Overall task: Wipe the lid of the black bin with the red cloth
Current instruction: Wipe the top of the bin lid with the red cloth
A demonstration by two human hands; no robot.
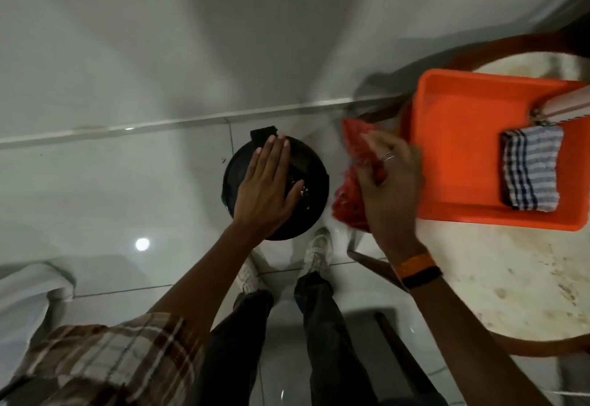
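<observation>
1. The black bin [277,182] is seen on the floor, its round lid [314,179] partly covered by the flat, spread fingers of the left hand [266,187]; nothing is gripped there, and whether the palm presses the lid or hovers just above it cannot be told.
2. The red cloth [352,163] is bunched in the closed fingers of the right hand [388,188], hanging below and ahead of them, beside the lid and apart from it.
3. Past the knuckles of that hand, an orange tray [453,156] is set on a round table [510,278] (a folded checked cloth [531,167] lies in it).
4. Wiping is judged not yet begun: the cloth is in hand, but all of the lid is left to wipe.
</observation>
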